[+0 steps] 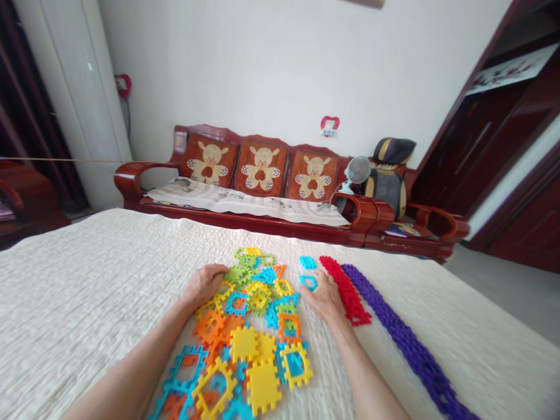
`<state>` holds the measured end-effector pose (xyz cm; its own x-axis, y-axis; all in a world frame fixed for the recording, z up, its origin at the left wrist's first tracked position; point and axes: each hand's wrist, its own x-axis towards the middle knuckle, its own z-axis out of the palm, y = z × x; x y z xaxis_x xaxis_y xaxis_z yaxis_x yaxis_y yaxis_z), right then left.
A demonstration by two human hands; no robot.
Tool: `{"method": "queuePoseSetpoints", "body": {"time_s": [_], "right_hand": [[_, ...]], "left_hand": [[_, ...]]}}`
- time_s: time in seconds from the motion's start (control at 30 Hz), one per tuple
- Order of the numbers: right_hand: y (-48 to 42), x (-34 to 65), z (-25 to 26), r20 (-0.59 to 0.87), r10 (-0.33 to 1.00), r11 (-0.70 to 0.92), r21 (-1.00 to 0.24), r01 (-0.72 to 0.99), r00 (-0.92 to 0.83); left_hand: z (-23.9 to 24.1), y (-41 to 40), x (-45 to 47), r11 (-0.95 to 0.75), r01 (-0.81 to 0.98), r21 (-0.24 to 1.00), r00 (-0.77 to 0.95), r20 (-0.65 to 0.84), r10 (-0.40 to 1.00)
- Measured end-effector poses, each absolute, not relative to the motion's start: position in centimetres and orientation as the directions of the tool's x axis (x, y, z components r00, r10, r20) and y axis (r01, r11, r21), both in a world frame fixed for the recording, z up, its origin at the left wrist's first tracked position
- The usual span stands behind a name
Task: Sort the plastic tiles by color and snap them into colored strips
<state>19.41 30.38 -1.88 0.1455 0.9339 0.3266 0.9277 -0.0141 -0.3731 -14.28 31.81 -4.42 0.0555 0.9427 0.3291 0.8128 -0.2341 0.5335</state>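
Toothed plastic pieces (265, 386), likely light, stiff, best pinched by their rims, run toward the cream cover's (109, 291) far edge; hands apart, left hand (206, 284) against green piece (236, 273), right hand (324, 296) at blue frame (308, 277), grips unclear.

"How many hands (207, 284) (324, 296)?"
"Two."
"Strips (344, 286) (396, 329)?"
"Two: one red, one purple."
"Loose blue pieces (307, 262)?"
"Two. The pile (263, 388) overlaps too much to count."
"Cushions (261, 167)?"
"Three."
"Red frames (324, 123) on the wall (271, 64)?"
"Two, one partly hidden."
"And sofas (245, 223), fans (359, 170)?"
"One long sofa, one small fan."
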Motion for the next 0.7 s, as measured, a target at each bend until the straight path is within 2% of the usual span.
{"method": "queuePoseSetpoints", "body": {"time_s": [0.13,0.33,0.43,0.7], "right_hand": [[30.2,19.0,-1.9,0.322,0.935,-0.037,-0.336,0.941,0.151],[32.1,19.3,-2.3,0.481,0.854,0.069,-0.483,0.873,0.199],[33.1,19.5,-2.7,0.510,0.831,0.046,-0.463,0.885,0.223],[33.4,19.6,-3.1,0.448,0.864,-0.034,-0.401,0.916,0.228]], "left_hand": [[-4.1,31.6,-14.2,-0.238,0.808,0.540,0.058,0.329,0.943],[-4.3,31.7,-14.3,-0.241,0.815,0.526,0.056,0.343,0.938],[-4.2,31.7,-14.2,-0.238,0.808,0.539,0.046,0.344,0.938],[-4.1,31.5,-14.1,-0.244,0.805,0.541,0.050,0.348,0.936]]}}
